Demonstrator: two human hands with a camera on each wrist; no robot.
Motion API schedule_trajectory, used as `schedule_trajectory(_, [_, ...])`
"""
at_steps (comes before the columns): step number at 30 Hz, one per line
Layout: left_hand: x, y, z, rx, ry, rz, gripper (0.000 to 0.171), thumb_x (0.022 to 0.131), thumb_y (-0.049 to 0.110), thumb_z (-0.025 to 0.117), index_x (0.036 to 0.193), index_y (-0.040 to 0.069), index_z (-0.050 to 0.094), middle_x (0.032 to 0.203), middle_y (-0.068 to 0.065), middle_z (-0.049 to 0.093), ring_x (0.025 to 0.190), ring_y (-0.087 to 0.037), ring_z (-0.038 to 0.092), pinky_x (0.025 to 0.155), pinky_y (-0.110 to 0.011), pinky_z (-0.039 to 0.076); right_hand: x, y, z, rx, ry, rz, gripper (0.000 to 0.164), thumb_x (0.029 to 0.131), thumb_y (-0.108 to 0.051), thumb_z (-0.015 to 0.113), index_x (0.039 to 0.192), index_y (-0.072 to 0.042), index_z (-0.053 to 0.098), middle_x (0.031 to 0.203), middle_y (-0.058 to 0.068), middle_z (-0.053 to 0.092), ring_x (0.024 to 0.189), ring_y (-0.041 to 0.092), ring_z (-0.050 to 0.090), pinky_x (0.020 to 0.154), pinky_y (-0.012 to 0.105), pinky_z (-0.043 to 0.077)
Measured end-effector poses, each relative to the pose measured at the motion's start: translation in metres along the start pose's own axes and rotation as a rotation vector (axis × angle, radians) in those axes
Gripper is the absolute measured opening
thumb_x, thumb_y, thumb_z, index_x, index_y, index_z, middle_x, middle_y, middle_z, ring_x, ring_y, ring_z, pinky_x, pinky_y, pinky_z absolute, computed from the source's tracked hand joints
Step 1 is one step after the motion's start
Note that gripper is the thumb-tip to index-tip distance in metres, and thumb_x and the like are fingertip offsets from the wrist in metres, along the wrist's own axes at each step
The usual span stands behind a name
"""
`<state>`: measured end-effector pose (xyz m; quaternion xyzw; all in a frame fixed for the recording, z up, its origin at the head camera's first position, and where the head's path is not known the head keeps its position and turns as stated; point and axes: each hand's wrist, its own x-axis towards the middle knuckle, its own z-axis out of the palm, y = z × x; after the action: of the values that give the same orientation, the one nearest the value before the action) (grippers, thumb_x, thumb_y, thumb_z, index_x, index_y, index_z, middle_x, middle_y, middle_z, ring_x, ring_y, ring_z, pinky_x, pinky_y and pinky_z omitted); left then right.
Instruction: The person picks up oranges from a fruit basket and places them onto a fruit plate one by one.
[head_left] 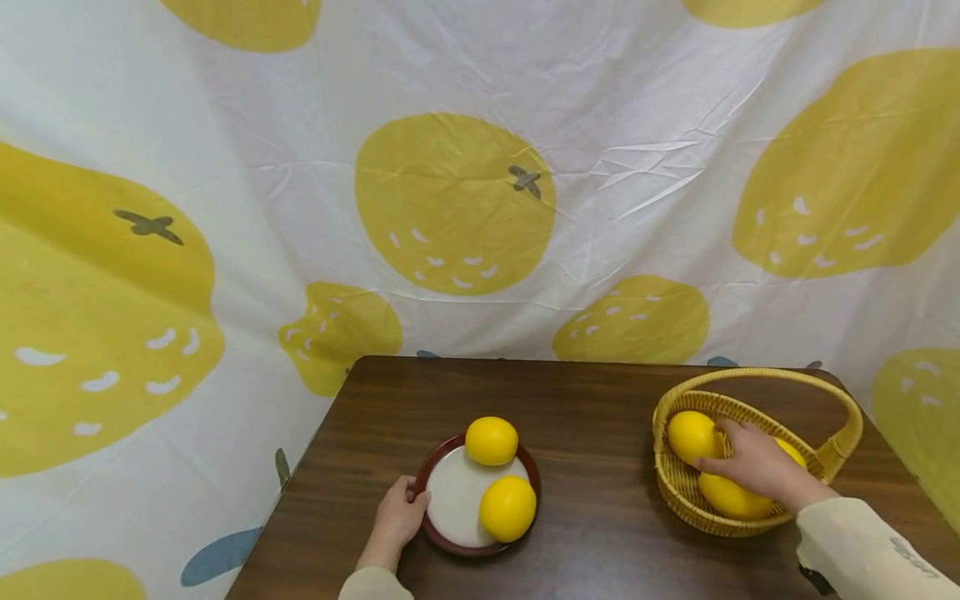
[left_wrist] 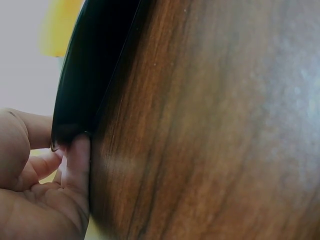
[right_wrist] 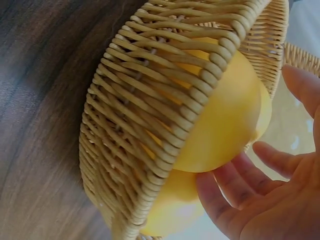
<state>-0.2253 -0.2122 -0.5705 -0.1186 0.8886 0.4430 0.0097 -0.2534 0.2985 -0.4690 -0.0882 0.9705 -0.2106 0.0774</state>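
Note:
My left hand (head_left: 397, 514) grips the near-left rim of a round plate (head_left: 452, 498), white inside with a dark red-brown edge. In the left wrist view its fingers lie against the plate's dark side (left_wrist: 92, 70), one of them low by the tabletop. Two yellow lemons sit on that plate, one lemon (head_left: 491, 441) at the back and another lemon (head_left: 507, 508) at the front right. Over at the right, my right hand (head_left: 759, 463) reaches into a wicker basket (head_left: 678, 493). Its spread fingers touch the lemons inside, among them a left lemon (head_left: 692, 437) and a front lemon (head_left: 735, 497).
The basket's arched handle (head_left: 757, 375) rises above the back of the basket. Both vessels stand on a dark wooden table (head_left: 592, 467). Behind it hangs a white cloth (head_left: 630, 217) printed with large yellow fruit.

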Motion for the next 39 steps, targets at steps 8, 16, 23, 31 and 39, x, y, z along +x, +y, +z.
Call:
schedule_trajectory(8, [0.000,0.000,0.000,-0.002,0.002,-0.001,0.025,0.096,0.011,0.061,0.116,-0.005,0.059,0.103,-0.022,0.068,0.096,-0.033,0.065,0.085,-0.051,0.051,-0.001,0.005,0.004,0.011,-0.054,0.016,0.082,0.089,-0.047,0.072,0.127,0.021,0.050,0.122,0.038,0.060,0.112,0.054,0.057,0.090,0.060,0.049])
schedule_trajectory(16, [0.000,0.000,0.000,-0.002,-0.002,-0.015,0.026,0.097,0.011,0.060,0.117,-0.005,0.059,0.106,-0.024,0.068,0.098,-0.035,0.065,0.087,-0.052,0.050,0.000,0.006,0.013,-0.094,-0.044,-0.037,0.068,0.084,-0.043,0.077,0.117,0.015,0.062,0.104,0.025,0.070,0.100,0.046,0.063,0.087,0.058,0.050])
schedule_trajectory(23, [0.000,-0.001,0.001,-0.005,-0.005,-0.015,0.026,0.097,0.012,0.060,0.117,-0.004,0.058,0.103,-0.023,0.068,0.096,-0.034,0.065,0.085,-0.051,0.051,-0.004,-0.002,0.016,-0.174,-0.060,-0.004,0.040,0.078,-0.039,0.077,0.095,-0.004,0.067,0.109,0.024,0.066,0.102,0.047,0.058,0.076,0.051,0.047])
schedule_trajectory(31, [-0.001,0.000,0.000,-0.005,0.008,-0.007,0.024,0.097,0.011,0.061,0.115,-0.004,0.059,0.103,-0.022,0.069,0.097,-0.034,0.065,0.086,-0.051,0.050,-0.007,-0.008,0.020,-0.299,-0.053,-0.037,0.040,0.075,-0.032,0.080,0.098,-0.004,0.065,0.116,0.037,0.060,0.100,0.049,0.055,0.070,0.059,0.051])
schedule_trajectory(39, [-0.001,-0.001,0.000,-0.010,0.007,-0.004,0.023,0.096,0.011,0.061,0.114,-0.004,0.060,0.102,-0.021,0.069,0.095,-0.032,0.065,0.084,-0.049,0.051,-0.004,-0.008,0.020,-0.303,-0.076,-0.032,0.039,0.072,-0.028,0.082,0.097,-0.004,0.065,0.109,0.029,0.065,0.095,0.044,0.055,0.067,0.054,0.050])
